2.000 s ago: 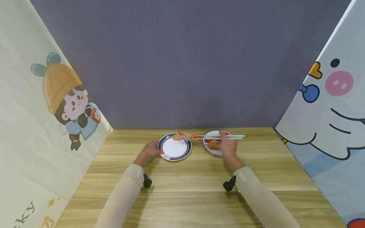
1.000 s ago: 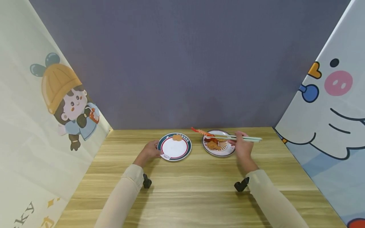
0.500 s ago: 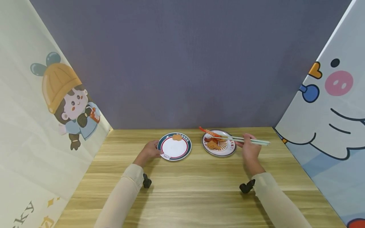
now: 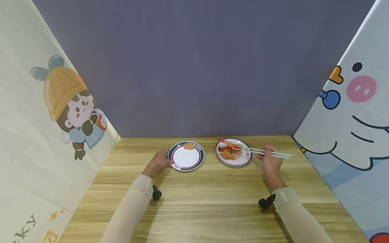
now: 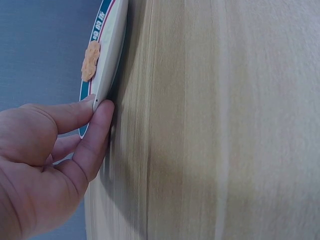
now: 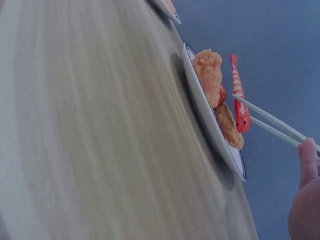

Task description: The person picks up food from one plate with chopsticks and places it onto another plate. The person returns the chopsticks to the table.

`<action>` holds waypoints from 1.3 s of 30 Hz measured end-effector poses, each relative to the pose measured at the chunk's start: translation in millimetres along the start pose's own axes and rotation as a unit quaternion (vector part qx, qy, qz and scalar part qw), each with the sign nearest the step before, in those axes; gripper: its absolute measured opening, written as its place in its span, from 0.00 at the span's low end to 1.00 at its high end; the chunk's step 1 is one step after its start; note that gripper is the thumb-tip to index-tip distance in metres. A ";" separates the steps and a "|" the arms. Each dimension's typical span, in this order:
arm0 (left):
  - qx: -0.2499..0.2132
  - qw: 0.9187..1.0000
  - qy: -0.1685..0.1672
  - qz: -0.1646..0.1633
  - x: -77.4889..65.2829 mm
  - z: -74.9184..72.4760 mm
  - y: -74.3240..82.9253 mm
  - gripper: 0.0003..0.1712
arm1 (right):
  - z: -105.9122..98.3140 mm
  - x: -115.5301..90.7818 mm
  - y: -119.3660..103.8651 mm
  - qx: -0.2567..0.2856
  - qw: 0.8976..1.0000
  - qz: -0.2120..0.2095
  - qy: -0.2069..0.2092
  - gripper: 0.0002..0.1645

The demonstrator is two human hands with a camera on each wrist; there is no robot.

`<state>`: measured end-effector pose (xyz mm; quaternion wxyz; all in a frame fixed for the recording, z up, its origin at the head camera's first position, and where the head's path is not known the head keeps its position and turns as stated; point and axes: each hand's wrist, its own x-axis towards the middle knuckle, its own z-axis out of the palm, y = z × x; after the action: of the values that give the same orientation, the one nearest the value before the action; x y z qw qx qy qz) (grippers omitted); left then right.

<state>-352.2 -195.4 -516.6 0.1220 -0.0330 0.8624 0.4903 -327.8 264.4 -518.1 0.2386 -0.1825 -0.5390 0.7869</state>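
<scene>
My left hand pinches the rim of a white plate with a dark green border, thumb on top and fingers beneath. A small orange-brown nugget lies near that plate's far edge. In my right hand I hold a pair of pale green chopsticks. Their tips grip a red and orange toy shrimp, which is over the second plate. On this second plate lie a fried brown piece and a reddish-brown piece behind it.
Both plates stand near the back of the wooden table, close to a grey-blue wall. Panels with cartoon prints flank the table on the left and right. A black camera mount sits at my right wrist.
My right hand has moved to the right, carrying the shrimp in the chopsticks from the left plate's far edge to over the right plate. My left hand and its plate have stayed still.
</scene>
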 end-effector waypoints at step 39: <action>-0.001 1.000 0.004 -0.010 0.2 -1.3 -1.8 0.41 | -24.8 -5.1 -7.0 0.029 0.999 0.012 0.033 0.09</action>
<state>-352.2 -197.5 -517.6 0.1235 -0.0442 0.8620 0.4896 -308.9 282.5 -520.1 0.2524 -0.2076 -0.5055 0.7985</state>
